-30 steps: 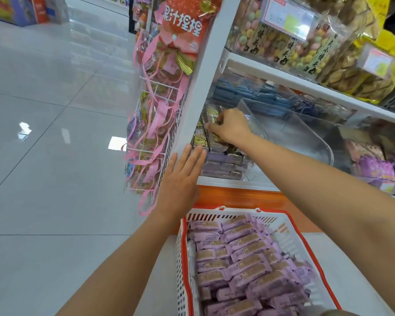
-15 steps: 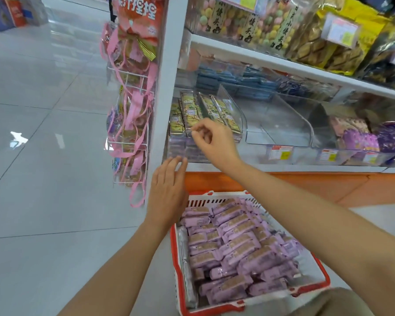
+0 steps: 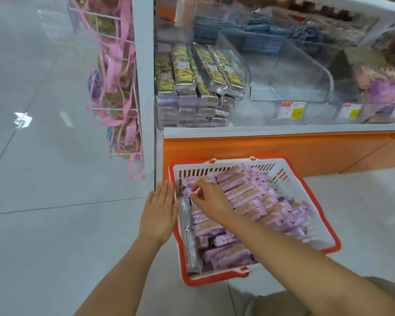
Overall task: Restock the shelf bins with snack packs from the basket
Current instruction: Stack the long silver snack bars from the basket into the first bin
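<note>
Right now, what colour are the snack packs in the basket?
The snack packs are light purple with tan biscuit pictures, best in the head view.

Glossy pale floor tiles (image 3: 43, 201) carry a glare (image 3: 22, 119), seemingly lamplight.

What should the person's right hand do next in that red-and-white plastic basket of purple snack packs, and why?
Probably pinch one purple wrapped snack pack and lift it. The right hand is over the packs, fingers curled, grip unclear; the flat left hand sits by the red-and-white plastic basket's rim; a clear plastic shelf bin above looks empty.
</note>
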